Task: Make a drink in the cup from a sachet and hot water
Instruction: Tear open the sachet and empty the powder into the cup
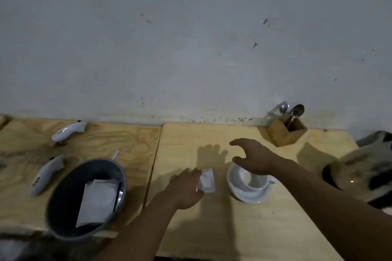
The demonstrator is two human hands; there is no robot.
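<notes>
A white cup (253, 184) stands on a white saucer (250, 197) on the wooden table (233, 229). Just left of it lies a small white sachet (207, 181). My left hand (184, 188) rests flat on the table with its fingertips touching the sachet's left edge; whether it grips the sachet I cannot tell. My right hand (254, 158) hovers over the far rim of the cup, fingers spread, holding nothing.
A grey round bowl (63, 207) with more sachets (98, 201) sits at the left. Two white handheld objects (69, 131) (45, 176) lie beyond it. A wooden holder with spoons (286, 129) stands by the wall. A dark round object (360, 171) is at the right edge.
</notes>
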